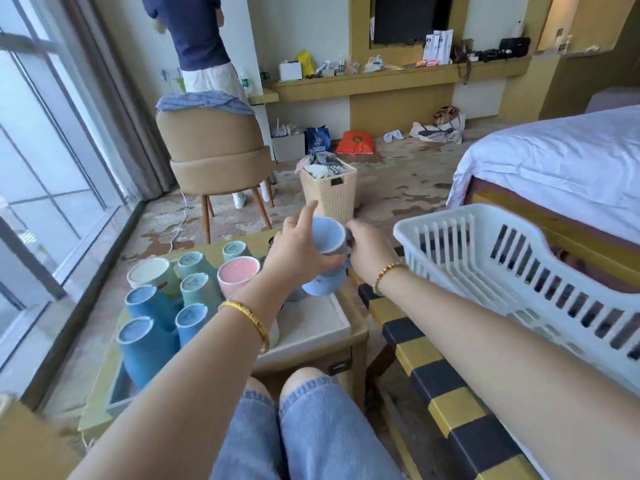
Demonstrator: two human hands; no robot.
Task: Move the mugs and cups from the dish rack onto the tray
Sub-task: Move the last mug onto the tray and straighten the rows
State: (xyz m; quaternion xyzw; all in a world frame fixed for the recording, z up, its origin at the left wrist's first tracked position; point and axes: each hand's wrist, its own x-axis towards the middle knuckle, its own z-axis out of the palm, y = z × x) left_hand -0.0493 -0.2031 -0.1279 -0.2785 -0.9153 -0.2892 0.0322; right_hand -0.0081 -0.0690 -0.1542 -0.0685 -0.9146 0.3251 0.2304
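Holding the grey-blue mug [329, 237] with left hand [298, 251] fingers wrapped round its body and right hand [369, 252] at the handle above the tray [311, 327], I should set it down gently beside the upturned cups [194, 289].

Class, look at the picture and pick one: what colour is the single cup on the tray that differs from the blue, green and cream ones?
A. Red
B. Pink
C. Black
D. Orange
B: the pink cup stands upside down on the tray, beside the green cups and just left of the left hand.
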